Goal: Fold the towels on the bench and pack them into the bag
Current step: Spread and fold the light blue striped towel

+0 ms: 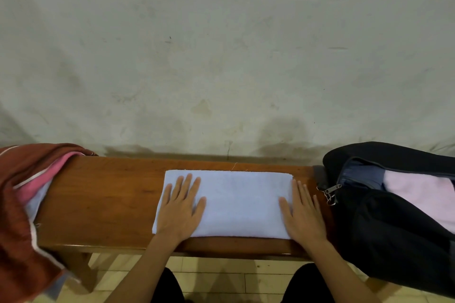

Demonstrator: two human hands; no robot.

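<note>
A pale blue towel [236, 202], folded into a flat rectangle, lies across the middle of the wooden bench [110, 199]. My left hand [181, 209] presses flat on its left end with fingers straight and spread. My right hand [304, 214] lies flat on its right edge, half on the towel and half on the bench. A black bag [384, 233] sits unzipped at the bench's right end, with a pink towel [423, 194] inside it. At the left end lies a heap of unfolded towels [27, 204], rust-red on top with pink and pale blue beneath.
A stained pale wall [221, 56] rises directly behind the bench. The bag's metal zipper pulls [331, 192] hang near my right hand. Tiled floor [211, 275] and my dark-clad knees show below the bench's front edge.
</note>
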